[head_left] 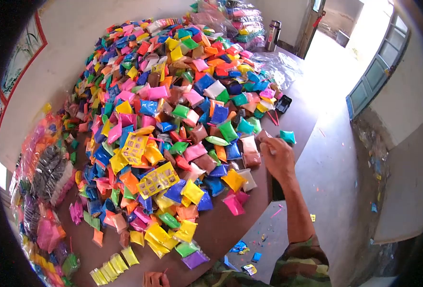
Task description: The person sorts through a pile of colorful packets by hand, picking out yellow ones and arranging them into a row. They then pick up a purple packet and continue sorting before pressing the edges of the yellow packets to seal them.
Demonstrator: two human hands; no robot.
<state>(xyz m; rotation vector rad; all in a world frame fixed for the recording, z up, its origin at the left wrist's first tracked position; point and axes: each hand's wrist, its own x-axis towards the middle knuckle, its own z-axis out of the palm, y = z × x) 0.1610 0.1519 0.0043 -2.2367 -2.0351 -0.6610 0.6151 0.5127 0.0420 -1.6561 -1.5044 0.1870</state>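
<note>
A large heap of small colourful packets [192, 98] covers the brown table [254, 229]. My right hand [277, 154] is over the table's right side, fingers bent together at a brownish packet [263, 135]; whether they grip it is hard to make out. Just right of those fingers lies a teal packet [288, 137]. My left hand [155, 279] shows only partly at the bottom edge, fingers curled, with a thin reddish bit by it. Left of it, several pale yellow packets [110, 269] lie in a row. Yellow printed sheets [159, 180] rest on the heap.
Bagged packets [46, 191] line the left edge. At the back stand more bagged packets [247, 24] and a flask [272, 36]. A black container [283, 104] sits near the right edge. Scraps [240, 247] litter the floor; an open door [376, 67] is at right.
</note>
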